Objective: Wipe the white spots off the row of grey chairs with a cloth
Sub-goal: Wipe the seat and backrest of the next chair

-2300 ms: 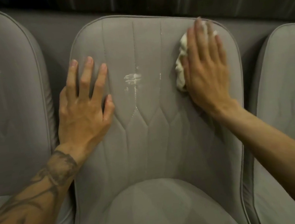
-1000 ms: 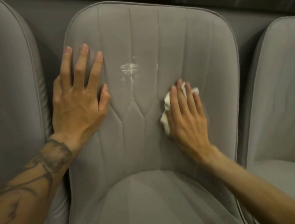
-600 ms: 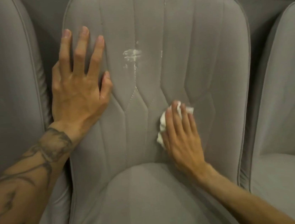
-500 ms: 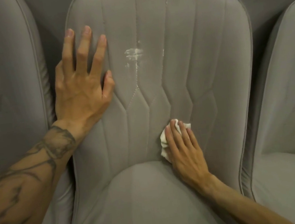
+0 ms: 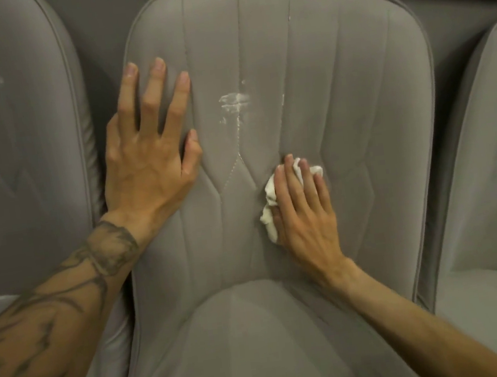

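The white spots point(image 5: 234, 104) sat on the backrest of the middle chair point(image 5: 337, 83), about halfway up and a little left of centre, the smear trailing down a stitched seam. The cloth point(image 5: 268, 196) lay lower and to the right of them, near but not touching, so I judged that the main smear was not yet wiped.

Your right grip point(image 5: 304, 209) lay flat on the cloth, fingers straight and close together. It pressed the wad into the upholstery rather than pinching it. A flat hand spreads the pressure over the cloth, which is probably why you held it that way. The thumb was mostly hidden against the cloth.

Your left grip point(image 5: 149, 156) was spread wide and empty, palm down on the left side of the same backrest, just beside the spots. It looked like a brace, there to stop the backrest giving under the rubbing.

Counted, you had one cloth, two grips and three grey chairs in view.
- **Middle chair:** one main smear and three small flecks, one just above the smear, one to its right and one high on a seam.
- **Left chair point(image 5: 21, 185):** two faint white marks near its top.
- **Right chair point(image 5: 494, 158):** no marks that I could see, though only part of it was in view.
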`<state>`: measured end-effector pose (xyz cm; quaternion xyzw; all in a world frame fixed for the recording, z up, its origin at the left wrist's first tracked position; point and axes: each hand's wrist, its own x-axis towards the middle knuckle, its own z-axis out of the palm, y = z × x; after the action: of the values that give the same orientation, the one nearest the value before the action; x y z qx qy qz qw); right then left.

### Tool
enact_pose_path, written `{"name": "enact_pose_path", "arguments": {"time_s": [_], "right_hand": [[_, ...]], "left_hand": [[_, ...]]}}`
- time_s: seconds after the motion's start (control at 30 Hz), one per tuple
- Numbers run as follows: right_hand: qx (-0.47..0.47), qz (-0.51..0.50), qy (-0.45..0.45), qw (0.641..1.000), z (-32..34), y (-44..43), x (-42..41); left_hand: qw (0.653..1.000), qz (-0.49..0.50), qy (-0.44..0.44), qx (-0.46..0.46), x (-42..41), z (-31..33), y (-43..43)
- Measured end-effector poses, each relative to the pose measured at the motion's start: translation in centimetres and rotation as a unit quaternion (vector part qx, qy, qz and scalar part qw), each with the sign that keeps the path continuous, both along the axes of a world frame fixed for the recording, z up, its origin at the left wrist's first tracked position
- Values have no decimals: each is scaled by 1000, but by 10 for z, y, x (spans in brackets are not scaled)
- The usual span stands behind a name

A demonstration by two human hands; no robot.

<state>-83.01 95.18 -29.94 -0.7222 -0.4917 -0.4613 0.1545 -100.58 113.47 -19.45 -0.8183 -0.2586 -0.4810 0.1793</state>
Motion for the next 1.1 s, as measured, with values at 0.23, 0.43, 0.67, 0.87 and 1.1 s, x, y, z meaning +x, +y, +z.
{"name": "enact_pose_path", "arguments": {"time_s": [0.23, 0.43, 0.67, 0.87, 1.1], "right_hand": [[116, 13, -21, 993, 139, 56, 13], [24, -1, 1, 1000, 81, 21, -8], [120, 2, -14, 993, 150, 56, 11], [-2, -1, 1, 1000, 70, 14, -12], [143, 1, -10, 990, 195, 59, 28]], "left_hand": [[1000, 2, 0, 1, 1, 0, 0], [1000, 2, 2, 4, 2, 0, -1], [1000, -1, 1, 4, 2, -2, 1], [1000, -3, 3, 2, 1, -1, 1], [1000, -2, 0, 2, 1, 0, -1]]}}
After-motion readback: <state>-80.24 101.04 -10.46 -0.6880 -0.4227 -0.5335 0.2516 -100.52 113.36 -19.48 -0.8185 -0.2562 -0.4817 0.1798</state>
